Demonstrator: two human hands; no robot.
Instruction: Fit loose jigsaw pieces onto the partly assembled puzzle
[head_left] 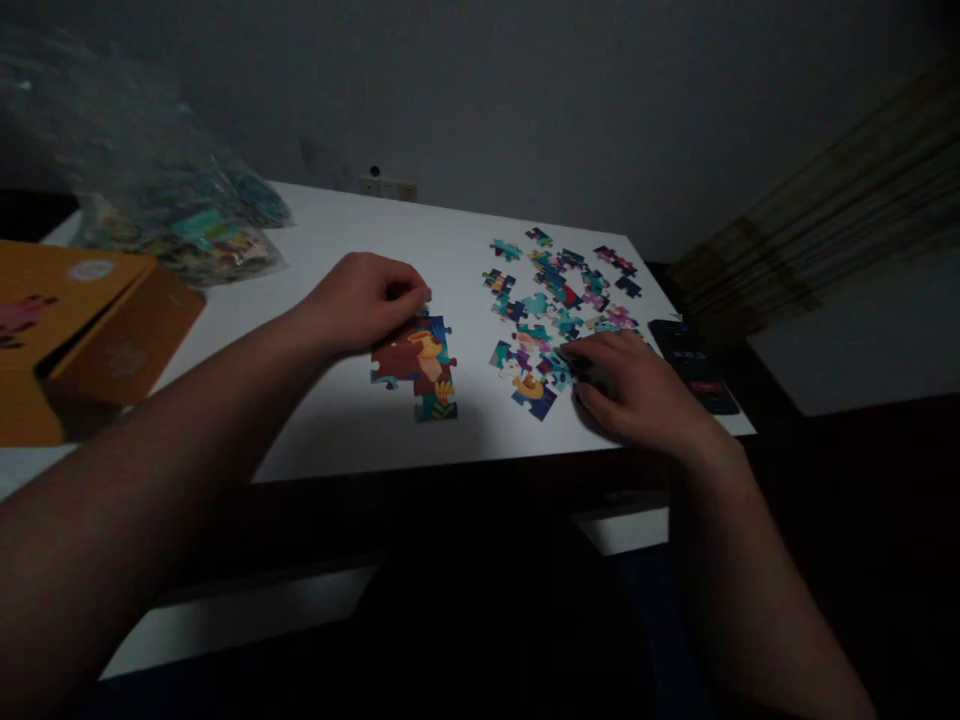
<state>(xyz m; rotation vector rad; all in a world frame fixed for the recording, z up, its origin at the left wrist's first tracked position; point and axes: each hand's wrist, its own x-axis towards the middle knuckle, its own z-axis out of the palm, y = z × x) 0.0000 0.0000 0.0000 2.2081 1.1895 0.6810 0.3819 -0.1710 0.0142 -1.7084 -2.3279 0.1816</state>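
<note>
Your left hand [365,300] rests on the top edge of the joined puzzle block [417,368], its fingers curled together on the white table [450,240]. Your right hand [634,388] lies flat, fingers close together, on the near edge of the loose puzzle pieces [555,295]; whether it pinches 1 piece, I cannot tell.

Two bare arms show, with no sleeves on them. The left hand [365,300] and the right hand [637,385] wear no gloves, no rings and no watch.
</note>
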